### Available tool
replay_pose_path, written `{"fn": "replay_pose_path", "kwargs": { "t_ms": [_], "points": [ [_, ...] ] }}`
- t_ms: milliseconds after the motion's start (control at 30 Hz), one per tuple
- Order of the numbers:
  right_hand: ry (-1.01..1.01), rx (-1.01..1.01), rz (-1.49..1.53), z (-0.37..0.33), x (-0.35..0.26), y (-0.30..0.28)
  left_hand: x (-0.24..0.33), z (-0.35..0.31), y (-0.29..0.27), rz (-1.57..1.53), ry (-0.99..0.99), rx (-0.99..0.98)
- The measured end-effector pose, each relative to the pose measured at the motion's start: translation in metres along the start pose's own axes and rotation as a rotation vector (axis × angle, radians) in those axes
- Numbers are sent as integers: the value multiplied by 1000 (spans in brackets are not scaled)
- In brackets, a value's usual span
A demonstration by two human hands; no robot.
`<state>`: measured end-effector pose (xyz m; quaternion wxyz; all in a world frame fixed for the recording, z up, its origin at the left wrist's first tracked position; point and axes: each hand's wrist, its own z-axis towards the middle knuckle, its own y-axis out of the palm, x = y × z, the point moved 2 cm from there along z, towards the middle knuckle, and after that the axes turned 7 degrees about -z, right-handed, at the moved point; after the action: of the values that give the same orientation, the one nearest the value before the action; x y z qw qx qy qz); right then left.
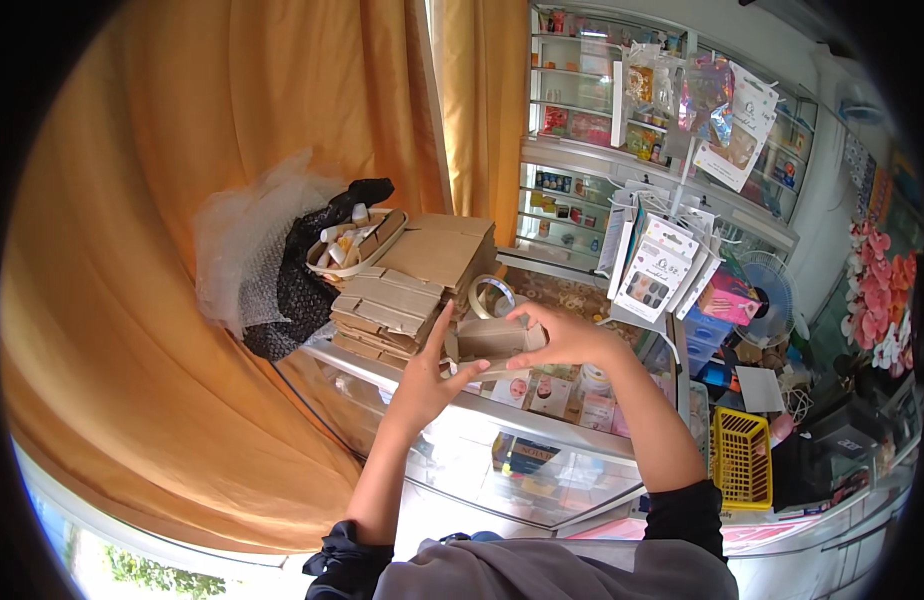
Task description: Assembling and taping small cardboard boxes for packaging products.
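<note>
Both my hands frame a small brown cardboard box with its top open, over the glass counter. My left hand is at its left side, thumb along the near edge and fingers stretched up the side. My right hand curls around the right side, thumb on the near corner and fingers over the far edge. Just behind the box stands a roll of tape. Left of it lies a stack of flattened cardboard boxes, close to my left fingertips. The inside of the box shows bare cardboard.
A larger cardboard box and a basket of small bottles stand behind the stack. Clear bubble wrap and black bubble wrap lie at left. A card rack rises at right, near a yellow basket. The glass counter holds packages.
</note>
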<state>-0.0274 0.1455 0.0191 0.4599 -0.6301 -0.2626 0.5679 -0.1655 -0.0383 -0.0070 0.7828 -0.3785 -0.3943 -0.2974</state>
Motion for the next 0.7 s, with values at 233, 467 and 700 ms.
{"fn": "replay_pose_path", "kwargs": {
  "t_ms": [233,467,700],
  "points": [
    [19,199,-15,-3,-22,-13,17,-6,-16,85,49,169],
    [-83,492,-31,2,-16,-6,33,-6,-33,-31,198,215],
    [-105,588,-76,2,-26,-7,38,-15,-50,-113,176,206]
  ]
}}
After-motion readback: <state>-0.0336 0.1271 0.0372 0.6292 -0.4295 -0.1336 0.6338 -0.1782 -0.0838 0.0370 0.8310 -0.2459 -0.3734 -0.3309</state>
